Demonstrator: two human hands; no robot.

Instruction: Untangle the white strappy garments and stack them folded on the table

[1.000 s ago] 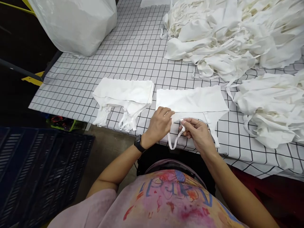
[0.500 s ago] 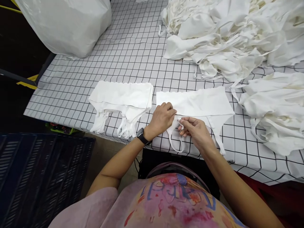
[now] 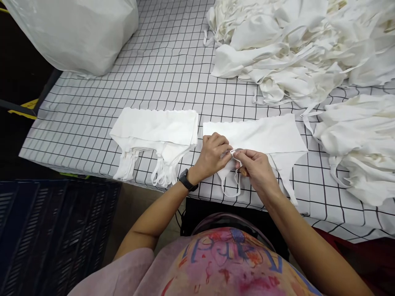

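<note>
A white strapped garment, like a bra top [image 3: 262, 133], lies flat on the table in front of me, its straps towards me. At its lower left edge my left hand [image 3: 214, 154], with a dark watch on the wrist, has its fingers closed on the cloth. Close against it my right hand [image 3: 254, 166] pinches a thin white strap [image 3: 233, 153] between thumb and fingers. The fingertips of both hands nearly meet there. A loop of strap hangs below them. To the left lies a neat stack of similar white garments [image 3: 157, 127], straps towards the table edge.
A large loose heap of white garments [image 3: 286, 49] covers the far right of the table. A smaller pile [image 3: 364, 144] lies at the right. A big white plastic bag [image 3: 83, 37] stands at the back left. Dark blue crates [image 3: 55, 230] are below the table's left side.
My left fingers have moved right to meet my right fingertips at the strap. My right hand has shifted slightly up. The stack and piles lie as before; the view has shifted a little.
</note>
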